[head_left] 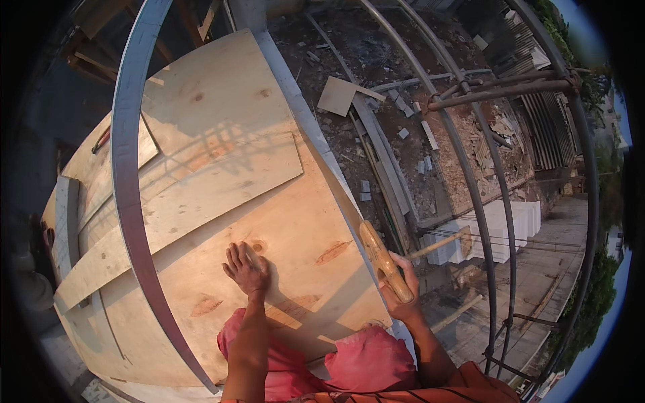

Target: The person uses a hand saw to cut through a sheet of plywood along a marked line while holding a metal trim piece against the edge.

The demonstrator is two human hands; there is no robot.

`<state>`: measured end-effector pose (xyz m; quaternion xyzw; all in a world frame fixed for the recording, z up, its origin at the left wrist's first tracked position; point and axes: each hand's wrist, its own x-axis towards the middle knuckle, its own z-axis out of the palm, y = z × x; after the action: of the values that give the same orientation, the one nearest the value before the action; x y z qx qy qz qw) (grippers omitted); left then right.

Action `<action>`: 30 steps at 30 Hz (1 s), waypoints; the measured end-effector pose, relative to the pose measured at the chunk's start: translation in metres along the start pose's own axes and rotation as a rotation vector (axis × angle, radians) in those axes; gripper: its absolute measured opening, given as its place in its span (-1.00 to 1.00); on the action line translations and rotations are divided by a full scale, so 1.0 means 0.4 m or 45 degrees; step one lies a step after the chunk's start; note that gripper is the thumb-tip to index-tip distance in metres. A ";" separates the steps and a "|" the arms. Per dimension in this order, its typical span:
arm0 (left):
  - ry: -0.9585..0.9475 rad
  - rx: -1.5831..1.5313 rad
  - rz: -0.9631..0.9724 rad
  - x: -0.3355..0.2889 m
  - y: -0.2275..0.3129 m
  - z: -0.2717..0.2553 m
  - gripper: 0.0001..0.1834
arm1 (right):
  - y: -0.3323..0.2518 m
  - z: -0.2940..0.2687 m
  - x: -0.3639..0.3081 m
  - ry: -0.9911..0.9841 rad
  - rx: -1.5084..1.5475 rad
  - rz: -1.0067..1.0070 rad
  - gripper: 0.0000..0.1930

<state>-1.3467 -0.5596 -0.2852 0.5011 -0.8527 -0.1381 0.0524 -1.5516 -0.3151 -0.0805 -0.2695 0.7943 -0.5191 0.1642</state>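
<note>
Head view: High on a scaffolded platform, a person presses the left hand (246, 267) flat, fingers spread and holding nothing, on a large plywood sheet (295, 269) just below the middle of the frame. The right hand (402, 290), lower centre-right, has its fingers wrapped tight around the wooden handle of a handsaw (366, 232), whose blade runs up along the sheet's right edge toward the upper centre. A smaller plywood panel (215, 127) overlaps the big sheet in the upper left, and a grey metal tube (127, 174) arcs across the left of the frame. To the right, dark scaffold pipes (497, 91) frame a long drop to rubble, stacked white blocks (497, 228) and a paved lane (557, 269) at lower right.

The risks look plain. The saw works at the very rim of the platform, so a jammed or slipping blade could throw the person's weight toward the open side. The bracing palm lies near the cut line, and a skipping blade might reach it. Any offcut freed here would probably fall to the ground below.
</note>
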 end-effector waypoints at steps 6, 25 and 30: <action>-0.064 -0.052 0.026 -0.008 0.055 0.021 -0.27 | 0.130 0.178 0.385 0.219 0.085 0.033 -0.48; 0.068 0.040 0.058 -0.003 0.005 0.008 -0.30 | 0.066 0.265 -0.122 -0.346 -0.457 -0.030 -0.28; 0.021 0.025 0.044 0.003 0.037 0.009 -0.30 | 0.127 0.281 -0.157 -0.306 -0.462 -0.135 -0.22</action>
<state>-1.3605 -0.5530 -0.2846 0.4879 -0.8620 -0.1248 0.0568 -1.4537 -0.3443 -0.1739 -0.3961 0.8341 -0.3397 0.1791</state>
